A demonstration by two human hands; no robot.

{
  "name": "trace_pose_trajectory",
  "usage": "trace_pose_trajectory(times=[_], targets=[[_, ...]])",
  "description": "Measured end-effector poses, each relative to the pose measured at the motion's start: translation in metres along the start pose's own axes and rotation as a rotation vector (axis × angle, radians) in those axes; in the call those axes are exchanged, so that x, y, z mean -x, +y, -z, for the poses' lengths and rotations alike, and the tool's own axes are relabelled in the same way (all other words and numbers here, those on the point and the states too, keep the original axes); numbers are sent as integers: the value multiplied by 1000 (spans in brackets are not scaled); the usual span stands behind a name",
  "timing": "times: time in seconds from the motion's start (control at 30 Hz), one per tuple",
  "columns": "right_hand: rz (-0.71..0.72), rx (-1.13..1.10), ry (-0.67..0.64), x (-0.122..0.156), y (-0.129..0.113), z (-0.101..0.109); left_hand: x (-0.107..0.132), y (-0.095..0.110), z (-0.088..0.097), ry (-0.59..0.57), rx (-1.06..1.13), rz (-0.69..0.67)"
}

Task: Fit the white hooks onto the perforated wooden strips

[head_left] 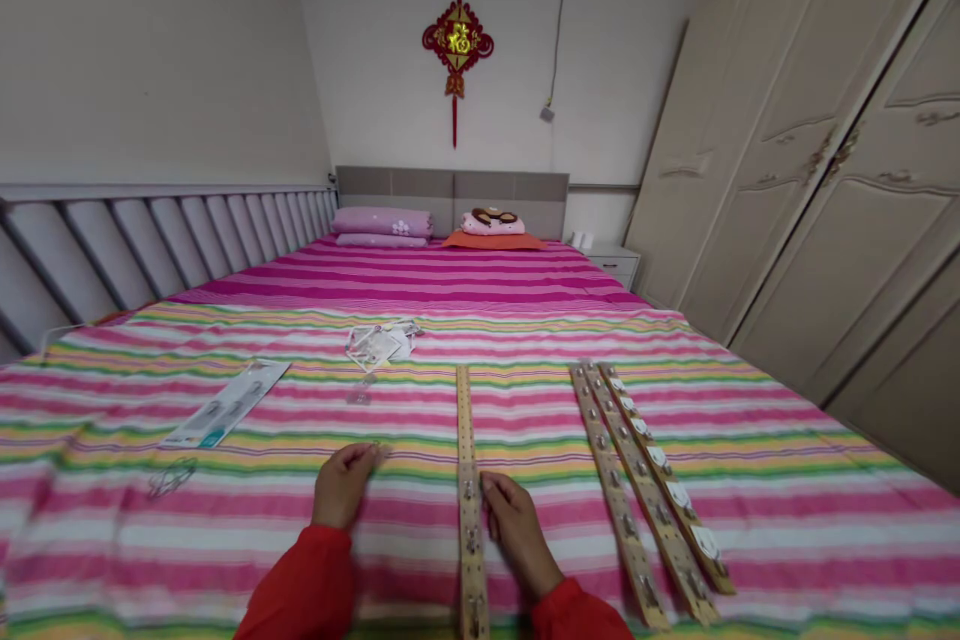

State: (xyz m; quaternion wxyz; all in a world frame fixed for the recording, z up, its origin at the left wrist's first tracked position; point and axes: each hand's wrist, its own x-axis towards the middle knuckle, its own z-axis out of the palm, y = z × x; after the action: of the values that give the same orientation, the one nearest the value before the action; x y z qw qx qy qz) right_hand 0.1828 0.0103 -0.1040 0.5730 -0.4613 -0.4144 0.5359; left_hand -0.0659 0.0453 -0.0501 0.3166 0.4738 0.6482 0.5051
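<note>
A long tan strip [465,420] lies lengthwise in front of me, with small metal pieces fixed along its near part and small holes in its far part. My right hand [519,528] is at the strip's right edge, fingers curled and pinched; what they hold, if anything, is hidden. To the left of the strip, my left hand [343,485] is raised over the cloth with thumb and fingertips together. A tiny, thin, see-through thing [385,451] shows at its fingertips, too small to name. A little beyond it lies a small clear piece [361,392].
On the right lie several similar strips [626,510] bearing metal pieces, one with white tabs. A flat package [229,405] and a thin wire-like bundle [172,477] lie left. Farther off is a pile of white tags [384,343]. A striped sheet [285,530] covers the bed.
</note>
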Motion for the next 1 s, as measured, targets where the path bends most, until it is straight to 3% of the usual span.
trace_pose_trajectory(times=[0.2,0.33,0.5,0.57,0.67,0.83,0.9,1.0], targets=[[-108,-178,33,4,-13,3,32,42,-10,-98,614,461],[-55,-231,45,10,-32,1,54,61,-26,-257,785,580],[138,-41,-113,23,-70,-14,74,66,-45,-361,768,583],[277,76,-117,29,-86,-20,80,69,-49,-447,760,560],[349,178,-169,36,-100,-25,88,74,-52,-588,731,470],[350,171,-201,38,-100,-24,92,71,-53,-511,598,426],[284,82,-189,36,-97,-22,91,65,-54,-482,591,444],[99,-152,-148,33,-92,-21,90,58,-56,-527,665,483]])
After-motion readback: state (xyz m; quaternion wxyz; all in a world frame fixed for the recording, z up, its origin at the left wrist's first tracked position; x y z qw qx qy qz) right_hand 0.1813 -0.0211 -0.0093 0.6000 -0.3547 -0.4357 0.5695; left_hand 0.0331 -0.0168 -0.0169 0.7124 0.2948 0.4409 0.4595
